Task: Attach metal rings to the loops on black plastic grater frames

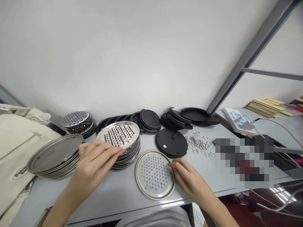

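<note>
My left hand [98, 162] is closed on the near rim of a shiny round grater plate with slots [119, 135]. That plate lies slightly tilted on top of a stack of metal discs [127, 157]. Near the table's front edge lies another round grater plate [155, 175], with many small holes and a raised rim. My right hand [186, 175] pinches its right edge between thumb and fingers. Just behind it rests a flat black disc [171, 142] with a small white sticker.
Left of the hands stand a stack of grey round lids [56, 153] and a stack of spiky grater discs [75, 119]. Black round pieces [150, 119] line the wall. Loose metal rings and clips [199, 145] lie to the right, near a white power strip [239, 121] and a cream bag [19, 142] sits far left.
</note>
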Motion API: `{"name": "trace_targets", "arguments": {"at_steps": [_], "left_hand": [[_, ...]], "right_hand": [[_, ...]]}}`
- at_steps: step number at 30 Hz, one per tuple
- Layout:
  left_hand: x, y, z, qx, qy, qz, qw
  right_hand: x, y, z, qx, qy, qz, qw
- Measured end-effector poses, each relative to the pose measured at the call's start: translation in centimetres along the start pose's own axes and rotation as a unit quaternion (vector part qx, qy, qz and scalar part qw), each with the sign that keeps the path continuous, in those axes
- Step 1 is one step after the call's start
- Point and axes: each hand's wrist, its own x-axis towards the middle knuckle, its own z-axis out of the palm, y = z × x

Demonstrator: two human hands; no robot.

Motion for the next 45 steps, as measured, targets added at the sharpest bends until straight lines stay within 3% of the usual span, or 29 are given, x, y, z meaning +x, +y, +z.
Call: {"name": "trace_targets", "arguments": {"at_steps": [8,16,21,26,28,30,32,34,35,37,40,45], "left_hand": [[0.9,-0.3,-0.3,0.076,0.061,0.037,0.995],[2.3,0.3,-1.3,0.118,0.176,0.068,0.975],[1.7,1.7,-3.0,0.126,0.142,0.057,0.980],[1.3,3.6,-3.9,-0.013,0.117,0.050,0.992],[1.1,4.7,-3.0,-0.116,0.106,0.013,0.987],[0.3,5.9,-1.2,-0.228,0.107,-0.100,0.963],[-1.0,7.1,1.0,-0.289,0.088,-0.231,0.925],[-2.7,8.0,3.1,-0.314,0.026,-0.386,0.867],[-3.5,8.4,4.0,-0.333,-0.013,-0.433,0.838],[-4.9,8.9,5.5,-0.367,-0.073,-0.466,0.802],[-6.1,9.1,6.5,-0.405,-0.129,-0.466,0.776],[-6.3,8.4,6.3,-0.388,-0.150,-0.461,0.784]], "right_hand": [[-0.3,-0.1,0.2,0.004,-0.015,0.009,1.000],[-0.2,0.1,0.5,0.018,-0.007,0.004,1.000],[-0.4,-0.1,0.4,0.038,-0.003,0.011,0.999],[-0.6,-1.2,-0.2,0.162,0.016,0.057,0.985],[-1.1,-1.8,-0.5,0.238,0.002,0.082,0.968],[-1.7,-2.5,-0.8,0.304,-0.011,0.112,0.946],[-2.4,-3.1,-1.0,0.332,0.007,0.170,0.928],[-2.8,-3.6,-1.1,0.352,-0.005,0.237,0.906],[-2.9,-3.7,-1.1,0.352,-0.004,0.269,0.897],[-2.8,-3.7,-1.1,0.332,0.013,0.313,0.890],[-2.5,-3.2,-1.0,0.296,0.040,0.326,0.897],[-1.3,-2.3,-0.7,0.285,-0.014,0.301,0.910]]}}
